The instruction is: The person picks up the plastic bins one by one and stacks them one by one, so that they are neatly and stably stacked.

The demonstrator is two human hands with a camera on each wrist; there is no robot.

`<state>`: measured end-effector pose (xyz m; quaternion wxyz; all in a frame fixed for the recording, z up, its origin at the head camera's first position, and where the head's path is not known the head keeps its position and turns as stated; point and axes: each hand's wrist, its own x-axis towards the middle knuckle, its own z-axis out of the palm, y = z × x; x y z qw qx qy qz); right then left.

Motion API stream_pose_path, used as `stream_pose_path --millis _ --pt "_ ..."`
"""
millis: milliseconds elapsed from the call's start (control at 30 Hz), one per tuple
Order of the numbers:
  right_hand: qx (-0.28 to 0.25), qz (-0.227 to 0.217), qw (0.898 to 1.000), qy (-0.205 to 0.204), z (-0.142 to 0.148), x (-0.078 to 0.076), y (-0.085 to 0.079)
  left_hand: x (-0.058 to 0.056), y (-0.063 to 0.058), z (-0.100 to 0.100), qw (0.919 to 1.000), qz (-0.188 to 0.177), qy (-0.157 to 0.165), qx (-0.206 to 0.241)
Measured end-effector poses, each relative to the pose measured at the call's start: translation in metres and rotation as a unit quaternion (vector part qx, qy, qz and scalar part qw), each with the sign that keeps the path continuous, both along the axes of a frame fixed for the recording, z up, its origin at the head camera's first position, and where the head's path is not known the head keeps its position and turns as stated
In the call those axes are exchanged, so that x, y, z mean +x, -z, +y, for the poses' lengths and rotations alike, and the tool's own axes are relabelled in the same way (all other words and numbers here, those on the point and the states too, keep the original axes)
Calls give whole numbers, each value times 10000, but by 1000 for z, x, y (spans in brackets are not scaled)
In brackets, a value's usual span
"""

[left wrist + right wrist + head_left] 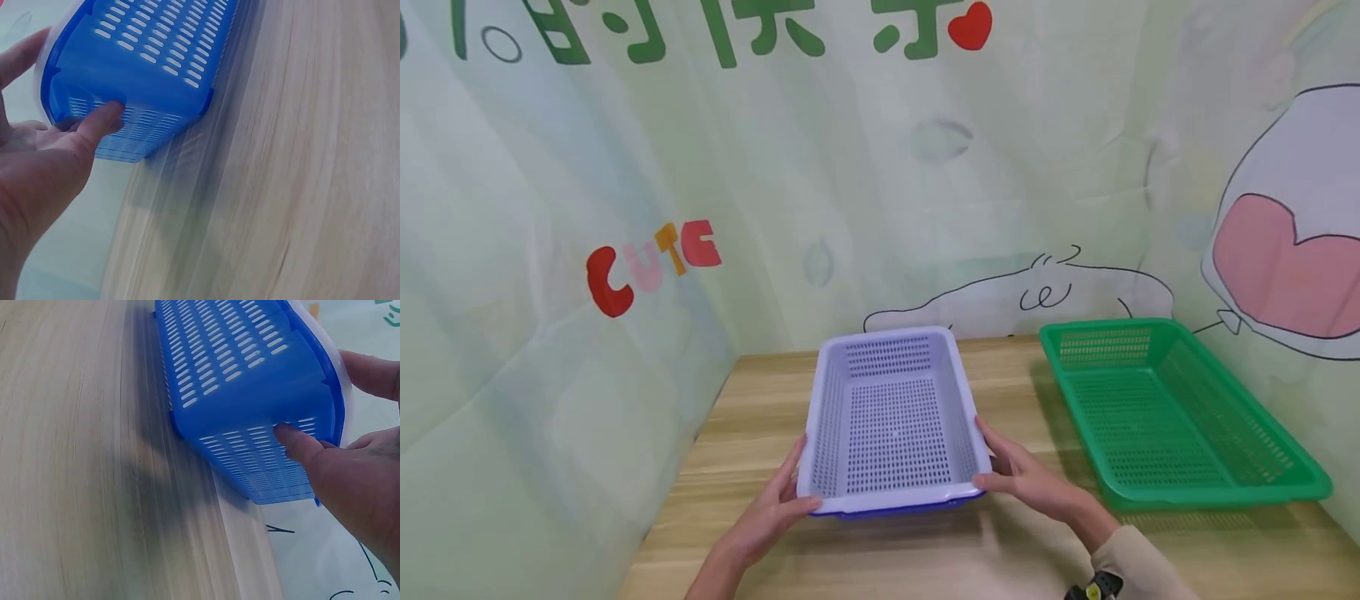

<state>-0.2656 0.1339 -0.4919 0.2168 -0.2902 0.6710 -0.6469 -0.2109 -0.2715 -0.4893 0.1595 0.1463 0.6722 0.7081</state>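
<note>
A pale lavender perforated basket point(895, 502) sits nested inside a blue basket point(87, 72), whose edge peeks out below the lavender rim in the head view. My left hand point(766, 518) grips the near left corner of the stacked pair, thumb over the rim and other fingers against the side. At the near right corner, my right hand point(1033, 482) holds them the same way. Both wrist views show fingertips pressing the blue slotted wall. The stack's near end is tilted up from the wooden table point(300, 156), with a shadow beneath it.
To the right stands a green perforated basket point(1213, 495) on the table. A printed cloth backdrop point(820, 183) with cartoon drawings and letters rises behind the table and along both sides. A dark wrist device point(1097, 587) shows at the right sleeve.
</note>
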Motion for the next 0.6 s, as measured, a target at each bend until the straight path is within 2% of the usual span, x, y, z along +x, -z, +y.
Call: stream_pose_path --millis 267,600 --pt "40 80 10000 27 11 0 -1 0 -3 12 9995 227 135 161" --pt "36 241 9997 97 22 2 -1 -3 0 25 9994 143 194 267"
